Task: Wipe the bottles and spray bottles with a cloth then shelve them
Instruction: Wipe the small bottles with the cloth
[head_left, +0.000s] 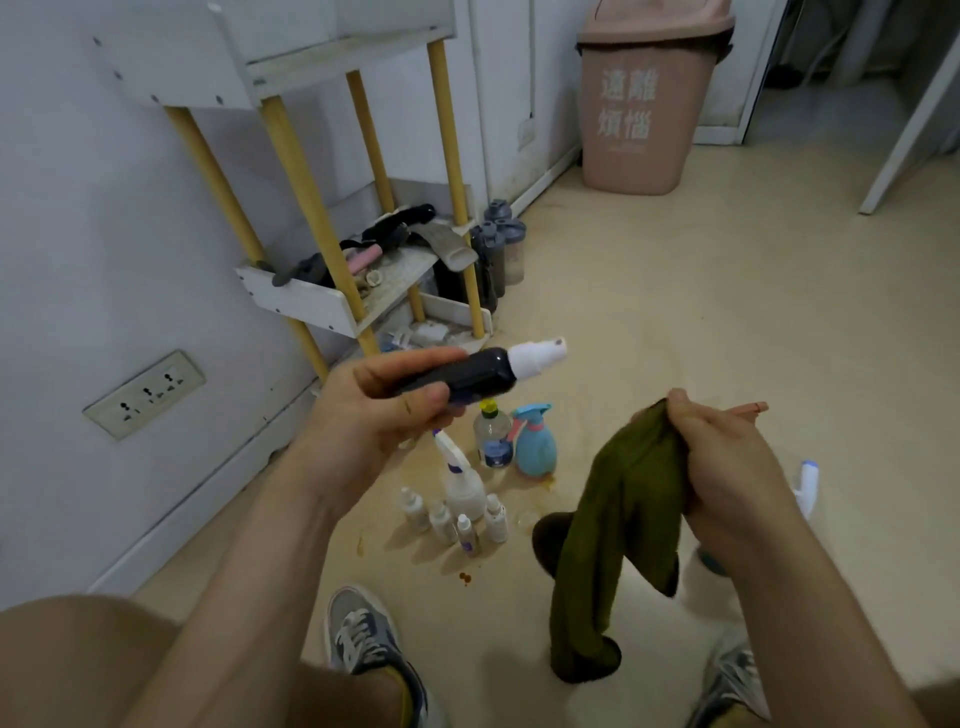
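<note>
Your left hand curls its fingers around a dark spray bottle, held level above the floor bottles. Your right hand grips a hanging olive cloth. The shelf stands beyond.

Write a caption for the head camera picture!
The left hand grips a dark spray bottle; the right hand holds an olive cloth.
</note>
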